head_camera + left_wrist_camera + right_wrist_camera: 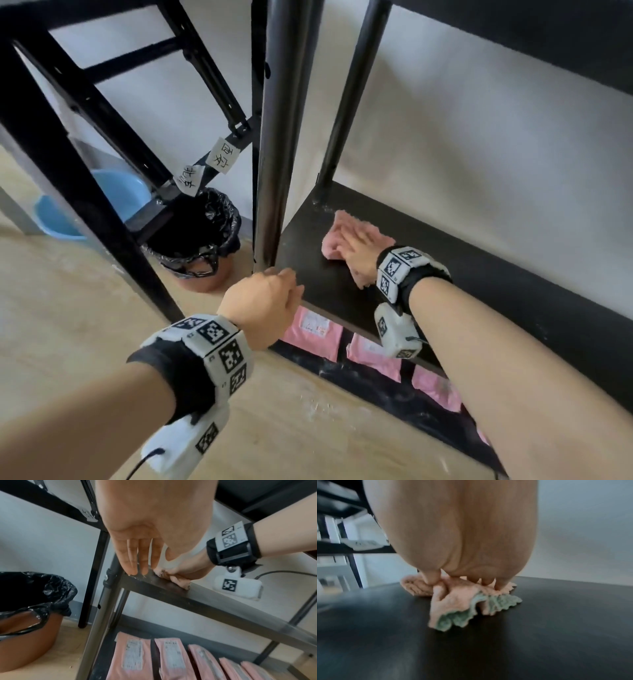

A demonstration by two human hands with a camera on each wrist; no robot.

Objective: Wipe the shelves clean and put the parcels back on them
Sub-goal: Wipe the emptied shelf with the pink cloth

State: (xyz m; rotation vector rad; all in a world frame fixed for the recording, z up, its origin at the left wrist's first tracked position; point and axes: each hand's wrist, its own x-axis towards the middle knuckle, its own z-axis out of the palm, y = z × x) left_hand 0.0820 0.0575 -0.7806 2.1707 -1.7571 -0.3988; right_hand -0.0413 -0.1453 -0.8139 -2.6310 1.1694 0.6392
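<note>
A pink cloth (337,228) with a green underside (453,601) lies near the left end of the black shelf (479,301). My right hand (359,250) lies flat on the cloth and presses it onto the board, fingertips (486,581) down on the fabric. My left hand (270,294) is at the shelf's front left corner, its straight fingers (133,563) touching the front edge (205,601), holding nothing. Several pink parcels (133,655) with white labels lie side by side on the shelf below (315,332).
A black upright post (277,137) stands at the shelf's front left corner, another post (346,113) at the back. A brown bin with a black bag (195,240) and a blue basin (102,202) sit on the wooden floor to the left. An upper shelf (548,34) hangs overhead.
</note>
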